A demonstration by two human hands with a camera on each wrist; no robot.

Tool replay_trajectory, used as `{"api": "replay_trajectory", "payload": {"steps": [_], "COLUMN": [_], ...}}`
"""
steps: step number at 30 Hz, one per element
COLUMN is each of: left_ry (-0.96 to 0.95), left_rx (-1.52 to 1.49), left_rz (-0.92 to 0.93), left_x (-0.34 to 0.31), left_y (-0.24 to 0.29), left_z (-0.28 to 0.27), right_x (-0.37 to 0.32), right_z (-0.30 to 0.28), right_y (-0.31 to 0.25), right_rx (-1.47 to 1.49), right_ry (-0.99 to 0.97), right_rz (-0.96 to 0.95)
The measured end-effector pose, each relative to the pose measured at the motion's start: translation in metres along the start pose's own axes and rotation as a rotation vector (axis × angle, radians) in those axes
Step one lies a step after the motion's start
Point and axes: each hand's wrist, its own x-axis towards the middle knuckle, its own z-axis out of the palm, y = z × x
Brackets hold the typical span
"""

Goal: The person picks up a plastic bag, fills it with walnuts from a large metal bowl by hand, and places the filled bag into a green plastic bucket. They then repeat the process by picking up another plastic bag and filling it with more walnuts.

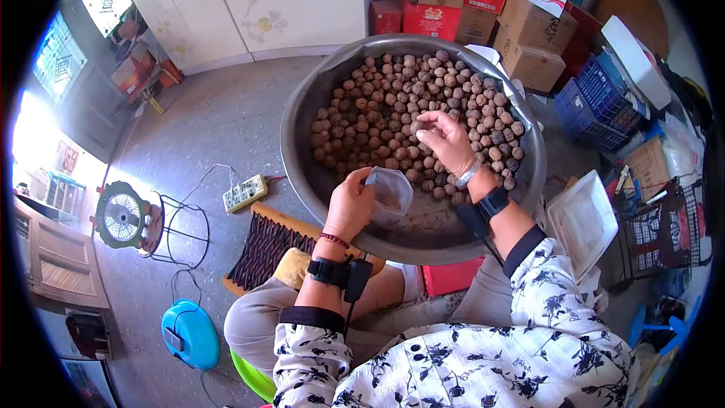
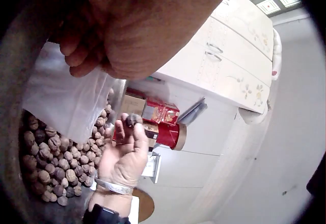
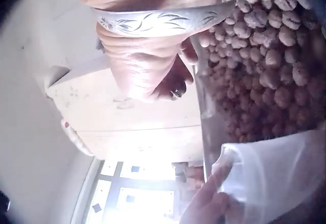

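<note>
A wide metal basin (image 1: 297,170) holds a heap of brown walnuts (image 1: 377,102). My left hand (image 1: 350,208) grips the rim of a clear plastic bag (image 1: 391,193) over the basin's near side. The bag's mouth is spread, and in the left wrist view the film hangs in front of the walnuts. Above the heap, my right hand (image 1: 451,147) pinches a dark walnut (image 2: 133,120) between thumb and fingers. It is to the right of the bag and farther from my body. The right wrist view shows the bag (image 3: 275,175) below that hand, with the left fingers on its edge.
Stacked cartons (image 1: 536,26) stand behind the basin, and a blue crate (image 1: 596,102) is at the right. A white plastic tub (image 1: 581,215) leans close to the basin's right side. To the left are a fan (image 1: 123,215), a power strip (image 1: 245,193) and a blue stool (image 1: 190,332).
</note>
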Motion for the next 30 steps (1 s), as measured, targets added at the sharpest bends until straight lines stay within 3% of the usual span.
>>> {"api": "replay_trajectory", "payload": {"steps": [5, 6, 9, 11, 15, 19, 21, 23, 27, 30], "left_ry": [0.002, 0.0, 0.02, 0.043, 0.007, -0.008, -0.002, 0.006, -0.013, -0.009], "left_rx": [-0.035, -0.041, -0.037, -0.029, 0.016, 0.018, 0.015, 0.013, 0.033, 0.038], "left_rz": [0.014, 0.026, 0.036, 0.03, 0.06, 0.073, 0.086, 0.098, 0.067, 0.068], "left_x": [0.0, 0.0, 0.0, 0.0, 0.003, 0.004, 0.005, 0.005, 0.004, 0.003], "left_y": [-0.004, -0.005, -0.003, -0.004, -0.009, -0.009, -0.013, -0.014, -0.01, -0.009], "left_z": [0.001, 0.001, 0.002, 0.001, 0.001, 0.001, 0.002, 0.002, 0.001, 0.001], "right_x": [-0.019, -0.022, -0.027, -0.02, 0.007, 0.028, 0.028, 0.026, 0.013, 0.007], "right_z": [0.019, 0.02, 0.026, 0.021, -0.004, -0.033, -0.041, -0.042, -0.034, -0.023], "right_y": [-0.058, -0.063, -0.051, -0.042, -0.002, 0.041, 0.056, 0.072, 0.082, 0.081], "right_rx": [-0.134, -0.283, -0.327, -0.378, -0.33, -0.517, -0.531, -0.702, -1.163, -1.324], "right_ry": [-0.061, -0.076, -0.278, -0.275, 0.145, 0.4, 0.397, 0.342, 0.145, 0.079], "right_rz": [-0.304, -0.346, -0.365, -0.382, -0.052, -0.008, 0.009, 0.106, 0.082, 0.08]}}
